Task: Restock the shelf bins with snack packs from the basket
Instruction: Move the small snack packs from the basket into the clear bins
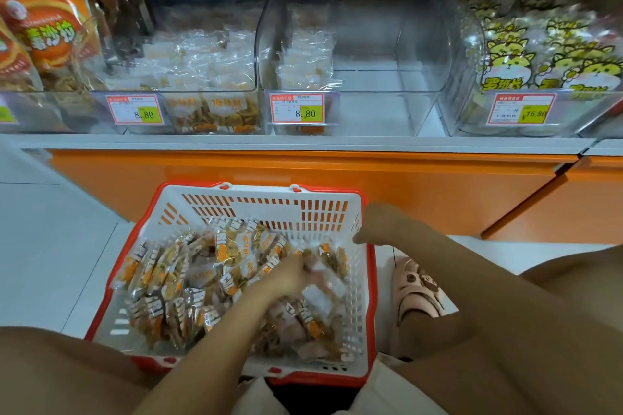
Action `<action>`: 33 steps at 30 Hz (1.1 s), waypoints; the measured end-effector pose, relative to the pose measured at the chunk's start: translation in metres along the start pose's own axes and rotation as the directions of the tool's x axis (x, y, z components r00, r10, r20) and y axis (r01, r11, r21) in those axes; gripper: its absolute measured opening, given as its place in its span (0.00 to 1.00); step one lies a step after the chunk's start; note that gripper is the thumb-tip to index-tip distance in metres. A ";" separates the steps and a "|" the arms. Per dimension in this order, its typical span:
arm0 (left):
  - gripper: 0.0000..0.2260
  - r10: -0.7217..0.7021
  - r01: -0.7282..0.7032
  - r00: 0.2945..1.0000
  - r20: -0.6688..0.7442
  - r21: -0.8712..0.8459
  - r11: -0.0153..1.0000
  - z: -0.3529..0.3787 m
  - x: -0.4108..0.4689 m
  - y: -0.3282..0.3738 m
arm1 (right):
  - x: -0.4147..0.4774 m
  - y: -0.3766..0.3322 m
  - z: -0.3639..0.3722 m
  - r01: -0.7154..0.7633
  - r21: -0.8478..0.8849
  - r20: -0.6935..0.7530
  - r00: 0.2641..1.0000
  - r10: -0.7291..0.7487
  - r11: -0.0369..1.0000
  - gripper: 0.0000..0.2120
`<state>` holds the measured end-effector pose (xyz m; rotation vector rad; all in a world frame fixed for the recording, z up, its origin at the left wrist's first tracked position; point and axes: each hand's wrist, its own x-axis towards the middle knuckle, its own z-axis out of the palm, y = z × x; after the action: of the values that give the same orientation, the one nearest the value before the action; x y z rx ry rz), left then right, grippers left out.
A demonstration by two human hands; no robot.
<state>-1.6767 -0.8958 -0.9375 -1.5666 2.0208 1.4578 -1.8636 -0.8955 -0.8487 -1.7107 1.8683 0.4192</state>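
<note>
Shelving (303,145) runs across the top, its upper rows cut off and dim. Of the clear bins on it, the middle bin (371,44) holds only a short stack of packs (303,67) against its left wall. What lies in the bins on either side blurs behind glare.

On the floor below sits the red and white basket (269,202), its near edge hidden by the person's legs. The snack packs (188,280) are heaped inside it. The left hand (290,276) is sunk among them, fingers smeared by blur, so I cannot tell whether it grasps any. The right hand (384,222) is at the basket's right rim, thumb pointing inward and fingers out of sight, so its grip is unclear too. A pink shoe (416,286) stands just beside the basket.
</note>
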 end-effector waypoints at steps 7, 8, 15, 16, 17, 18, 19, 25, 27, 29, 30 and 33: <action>0.12 0.024 0.068 0.997 0.078 -0.957 0.283 -0.076 -0.032 0.034 | -0.039 -0.017 -0.059 0.396 0.057 -0.142 0.912 -0.385 0.916 0.40; 0.12 0.060 0.098 0.992 0.112 -0.975 0.200 -0.082 -0.038 0.041 | -0.042 -0.021 -0.066 0.443 0.056 -0.174 0.887 -0.428 0.895 0.41; 0.17 0.284 0.208 0.931 0.228 -0.973 0.099 -0.101 -0.074 0.083 | -0.055 -0.038 -0.126 0.587 0.164 -0.282 0.798 -0.533 0.793 0.11; 0.21 0.295 0.194 0.929 0.224 -0.972 0.130 -0.104 -0.079 0.086 | -0.056 -0.035 -0.134 0.591 0.234 -0.261 0.803 -0.536 0.772 0.10; 0.25 0.300 0.163 0.930 0.213 -0.969 0.185 -0.109 -0.084 0.090 | -0.056 -0.031 -0.142 0.590 0.321 -0.236 0.807 -0.541 0.741 0.10; 0.28 0.293 0.112 0.938 0.187 -0.961 0.254 -0.113 -0.088 0.093 | -0.055 -0.028 -0.149 0.581 0.400 -0.221 0.812 -0.541 0.709 0.11; 0.30 0.281 0.054 0.948 0.150 -0.945 0.322 -0.117 -0.093 0.098 | -0.054 -0.024 -0.156 0.566 0.463 -0.215 0.818 -0.533 0.682 0.12; 0.40 0.228 -0.358 0.933 -0.279 -0.790 0.498 -0.152 -0.100 0.122 | -0.043 -0.019 -0.189 0.496 0.768 -0.285 0.831 -0.479 0.405 0.17; 0.35 0.227 -0.513 0.853 -0.471 -0.669 0.538 -0.162 -0.100 0.131 | -0.041 -0.018 -0.197 0.469 0.836 -0.309 0.832 -0.461 0.286 0.18; 0.30 0.266 -0.635 0.742 -0.615 -0.520 0.571 -0.171 -0.100 0.139 | -0.037 -0.015 -0.202 0.485 0.833 -0.343 0.830 -0.441 0.265 0.14; 0.26 0.286 -0.672 0.689 -0.666 -0.439 0.596 -0.176 -0.100 0.143 | -0.035 -0.014 -0.204 0.500 0.816 -0.356 0.830 -0.429 0.289 0.12; 0.11 0.325 -0.677 0.551 -0.769 -0.184 0.713 -0.194 -0.095 0.154 | -0.034 -0.007 -0.210 0.566 0.684 -0.411 0.820 -0.399 0.460 0.08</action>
<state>-1.6884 -0.9949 -0.6912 -2.0480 2.9592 1.8658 -1.8968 -0.9915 -0.6612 -1.5328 1.2261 -0.7577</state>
